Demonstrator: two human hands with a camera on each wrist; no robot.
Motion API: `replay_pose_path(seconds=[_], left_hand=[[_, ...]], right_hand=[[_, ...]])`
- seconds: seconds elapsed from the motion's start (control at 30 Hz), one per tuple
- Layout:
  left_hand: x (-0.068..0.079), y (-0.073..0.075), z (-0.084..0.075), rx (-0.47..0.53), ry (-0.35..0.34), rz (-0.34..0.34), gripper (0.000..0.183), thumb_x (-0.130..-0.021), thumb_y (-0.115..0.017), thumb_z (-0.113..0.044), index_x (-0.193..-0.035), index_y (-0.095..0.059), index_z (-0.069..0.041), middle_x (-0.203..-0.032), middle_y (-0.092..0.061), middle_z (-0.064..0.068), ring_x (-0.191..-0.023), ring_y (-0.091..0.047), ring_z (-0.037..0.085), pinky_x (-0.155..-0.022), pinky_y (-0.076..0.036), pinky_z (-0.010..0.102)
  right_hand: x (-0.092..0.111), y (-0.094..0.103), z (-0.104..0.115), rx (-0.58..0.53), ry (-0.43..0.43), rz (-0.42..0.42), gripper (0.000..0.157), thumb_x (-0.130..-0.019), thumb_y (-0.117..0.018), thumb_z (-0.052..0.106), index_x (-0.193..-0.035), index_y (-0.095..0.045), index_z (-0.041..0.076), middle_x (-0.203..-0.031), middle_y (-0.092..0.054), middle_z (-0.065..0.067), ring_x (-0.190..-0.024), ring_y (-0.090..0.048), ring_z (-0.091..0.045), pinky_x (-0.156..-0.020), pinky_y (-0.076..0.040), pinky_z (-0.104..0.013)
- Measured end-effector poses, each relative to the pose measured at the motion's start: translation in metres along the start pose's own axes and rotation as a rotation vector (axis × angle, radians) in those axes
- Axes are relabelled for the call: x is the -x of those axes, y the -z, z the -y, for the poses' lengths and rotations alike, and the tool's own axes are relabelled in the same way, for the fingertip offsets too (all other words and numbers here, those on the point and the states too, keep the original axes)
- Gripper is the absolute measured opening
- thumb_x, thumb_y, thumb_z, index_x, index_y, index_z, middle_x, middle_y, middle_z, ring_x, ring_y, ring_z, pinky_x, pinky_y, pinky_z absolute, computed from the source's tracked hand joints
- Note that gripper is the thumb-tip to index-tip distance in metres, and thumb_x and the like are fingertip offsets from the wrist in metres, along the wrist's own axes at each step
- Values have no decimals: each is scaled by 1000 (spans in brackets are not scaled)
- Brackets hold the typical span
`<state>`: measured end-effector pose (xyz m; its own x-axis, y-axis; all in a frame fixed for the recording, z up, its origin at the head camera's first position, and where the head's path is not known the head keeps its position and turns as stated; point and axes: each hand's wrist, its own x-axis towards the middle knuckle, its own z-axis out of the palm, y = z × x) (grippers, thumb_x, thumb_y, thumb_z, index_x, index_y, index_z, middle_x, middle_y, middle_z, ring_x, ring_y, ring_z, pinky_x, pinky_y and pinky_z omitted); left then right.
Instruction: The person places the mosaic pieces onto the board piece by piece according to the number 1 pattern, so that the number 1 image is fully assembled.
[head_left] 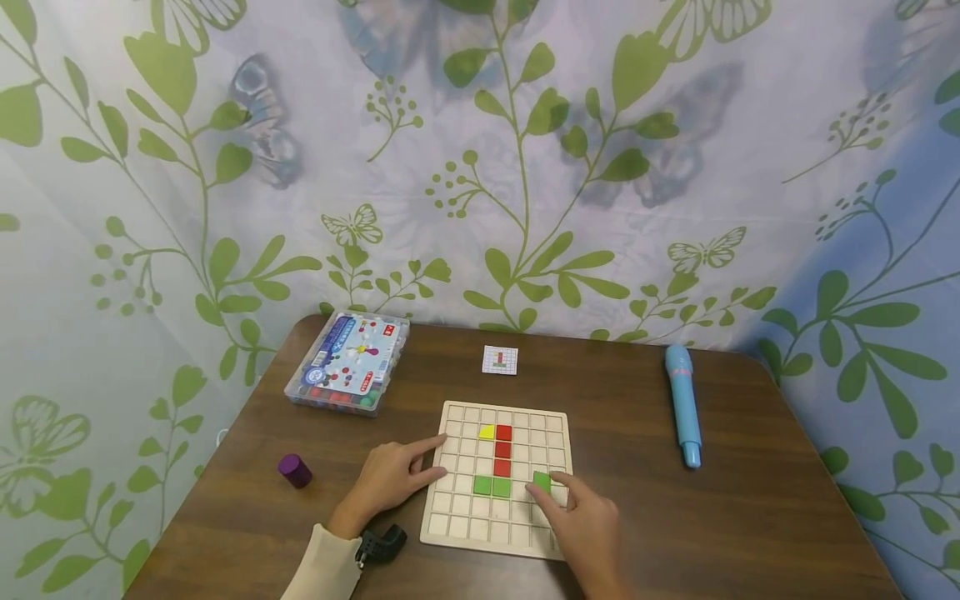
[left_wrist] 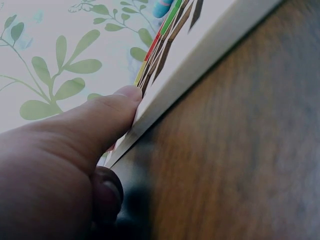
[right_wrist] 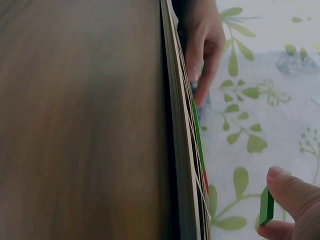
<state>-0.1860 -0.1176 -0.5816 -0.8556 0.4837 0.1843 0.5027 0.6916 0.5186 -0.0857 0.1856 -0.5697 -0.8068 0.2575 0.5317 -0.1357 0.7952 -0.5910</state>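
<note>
A wooden grid board point(head_left: 457, 527) lies on the table in the head view. Set in its squares are a column of red tiles point(head_left: 502, 450), a yellow rounded piece point(head_left: 487, 431) beside the top red one, and two green tiles point(head_left: 492, 486) below. My right hand point(head_left: 588, 525) pinches another green square tile point(head_left: 542, 482) between thumb and finger over the board's right part; the right wrist view shows this tile point(right_wrist: 266, 206) raised off the board. At the board's left edge, my left hand point(head_left: 390, 479) touches the rim with extended thumb and index finger.
A small printed pattern card point(head_left: 499, 360) lies behind the board. To the left are a clear plastic case point(head_left: 351, 358) of colored pieces and a purple cylinder point(head_left: 295, 471). A light-blue microphone-shaped pen point(head_left: 683, 406) lies at the right. Patterned fabric hangs behind the table.
</note>
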Motion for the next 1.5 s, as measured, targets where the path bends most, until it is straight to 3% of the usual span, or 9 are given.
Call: replay_pose_path(seconds=[0.17,0.37,0.67,0.97,1.13,1.33,1.5], left_hand=[[-1,1,0,-3,1,6,51,-93,-72,-48,-138,-67,-26,-55,-39,-19,-47,-27,-2,-49,-22,21],[0,1,-1,-13,3,6,50,-93,-72,-48,-138,-67,-27,-55,-38,-19,-47,-26,-1,-49,-22,22],[0,1,-1,0,3,0,50,-93,-73,-47,-138,-67,-26,-54,-38,-19,-47,-25,-1,-49,-21,22],[0,1,0,-6,9,6,50,-93,-72,-49,-138,-67,-26,-54,-39,-19,-47,-25,-1,-49,-21,22],[0,0,0,-12,9,11,51,-94,-71,-51,-138,-67,-27,-54,-39,-19,-46,-26,-1,-49,-22,22],[0,0,0,-9,8,7,51,-94,-71,-51,-138,-67,-27,-54,-38,-19,-47,-25,-1,-49,-21,22],[0,0,0,-13,8,9,51,-94,-70,-51,-138,-67,-27,-54,-38,-19,-47,-24,-1,-49,-21,22]], right_hand=[[0,-12,5,2,67,-7,35,-65,-97,37,-87,-82,16,-55,-21,30,-48,-19,8,-41,-20,-16],[4,-19,7,27,13,58,35,-68,-95,42,-89,-82,18,-52,-22,25,-49,-22,4,-45,-24,-21],[9,-26,3,49,23,92,34,-70,-93,44,-88,-81,19,-52,-22,24,-50,-23,3,-45,-25,-21],[11,-25,5,122,-35,206,40,-74,-87,54,-93,-81,18,-51,-48,16,-53,-41,-5,-52,-37,-29],[12,-25,3,136,-13,203,41,-73,-88,53,-93,-81,18,-56,-61,9,-54,-51,-8,-52,-40,-30],[12,-26,2,152,25,179,40,-72,-89,51,-93,-80,18,-62,-68,3,-55,-60,-15,-51,-42,-32],[12,-26,3,171,2,214,42,-73,-88,52,-94,-80,17,-63,-68,2,-55,-56,-11,-53,-43,-32]])
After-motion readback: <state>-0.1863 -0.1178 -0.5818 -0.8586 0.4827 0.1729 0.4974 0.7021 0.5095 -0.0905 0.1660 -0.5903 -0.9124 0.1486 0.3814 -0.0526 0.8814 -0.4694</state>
